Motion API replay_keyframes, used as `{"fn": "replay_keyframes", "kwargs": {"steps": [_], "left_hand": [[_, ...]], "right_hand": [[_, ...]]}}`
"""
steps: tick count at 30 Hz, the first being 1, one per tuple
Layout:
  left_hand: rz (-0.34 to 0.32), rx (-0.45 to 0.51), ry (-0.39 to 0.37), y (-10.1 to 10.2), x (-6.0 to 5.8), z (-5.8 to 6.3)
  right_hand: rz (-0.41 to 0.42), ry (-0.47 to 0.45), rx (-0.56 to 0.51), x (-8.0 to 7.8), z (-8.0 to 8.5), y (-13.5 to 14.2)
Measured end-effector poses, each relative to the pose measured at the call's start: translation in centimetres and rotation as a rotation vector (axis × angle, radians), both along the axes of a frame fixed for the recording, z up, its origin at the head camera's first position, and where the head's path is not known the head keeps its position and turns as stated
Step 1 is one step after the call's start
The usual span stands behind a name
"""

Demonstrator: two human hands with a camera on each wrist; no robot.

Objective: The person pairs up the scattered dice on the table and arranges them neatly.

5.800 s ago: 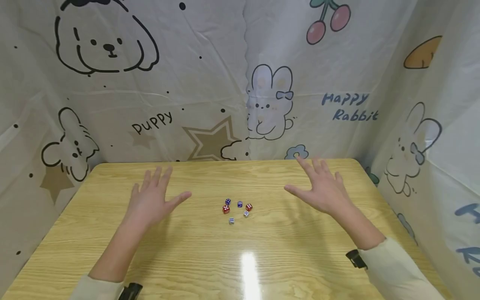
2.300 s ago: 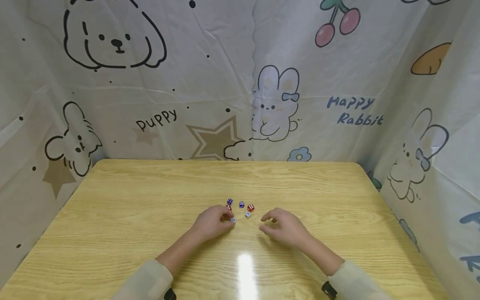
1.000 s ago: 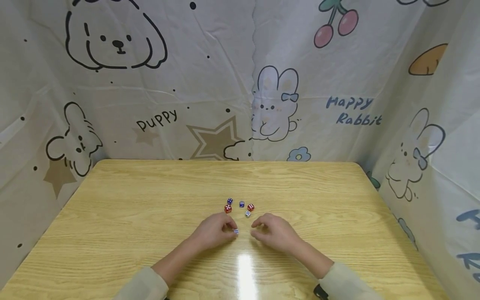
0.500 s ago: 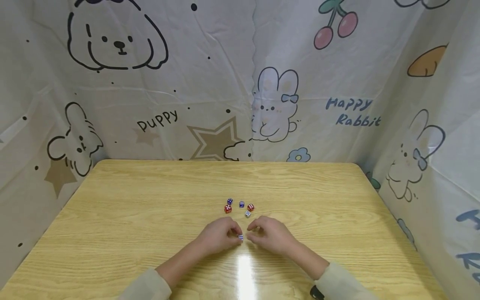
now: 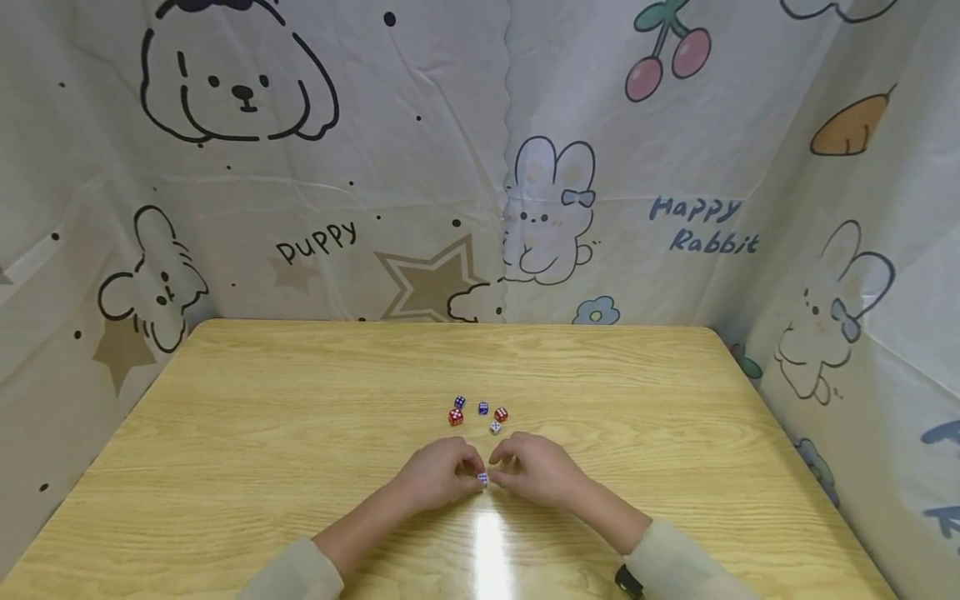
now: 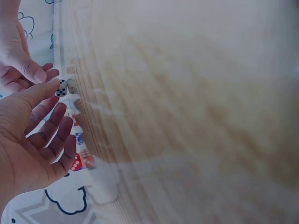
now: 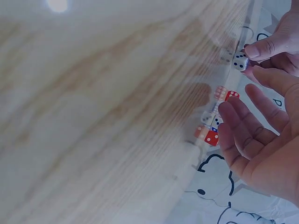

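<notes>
Near the middle of the table my left hand (image 5: 438,473) pinches a small white die (image 5: 482,479) with dark pips between thumb and forefinger. In the left wrist view this die (image 6: 60,88) sits at the thumb's tip, low over the wood. My right hand (image 5: 540,468) faces it from the right, fingers loosely bent and holding nothing. Its thumb tip is right beside the die (image 7: 240,61) in the right wrist view. Just beyond the hands lie a red die (image 5: 456,417), another red die (image 5: 501,414) and a second white die (image 5: 496,427).
Two blue dice, a left one (image 5: 460,402) and a right one (image 5: 483,408), lie behind the red and white ones. The wooden table (image 5: 300,375) reflects a bright light near its front. A printed curtain (image 5: 420,167) hangs behind it and along both sides.
Both hands came down from wide apart to the middle. My left hand took hold of the front white die and brought it nearer and slightly right; my right hand closed in on it.
</notes>
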State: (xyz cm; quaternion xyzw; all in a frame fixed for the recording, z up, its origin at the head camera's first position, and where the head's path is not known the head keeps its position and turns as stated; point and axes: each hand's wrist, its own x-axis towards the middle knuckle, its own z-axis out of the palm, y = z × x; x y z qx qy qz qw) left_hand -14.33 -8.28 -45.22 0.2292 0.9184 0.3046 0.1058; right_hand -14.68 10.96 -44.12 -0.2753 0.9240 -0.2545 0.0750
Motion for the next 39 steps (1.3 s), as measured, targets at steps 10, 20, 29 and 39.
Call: {"fn": "replay_keyframes", "kwargs": {"steps": [10,20,29,39], "left_hand": [[-0.008,0.015,-0.007,-0.14,0.06,-0.35],[-0.009,0.026,0.005,-0.24,-0.12,-0.33],[-0.006,0.048,0.001,-0.41,-0.02,-0.23],[-0.012,0.051,-0.007,-0.54,-0.16,-0.38]], "right_hand": [[0.016,-0.047,0.024,0.11,-0.16,-0.49],[0.032,-0.020,0.027,0.05,-0.20,-0.66],[0.043,0.009,0.038,0.19,-0.30,-0.76],[0.041,0.021,0.026,0.17,-0.39,-0.72]]}}
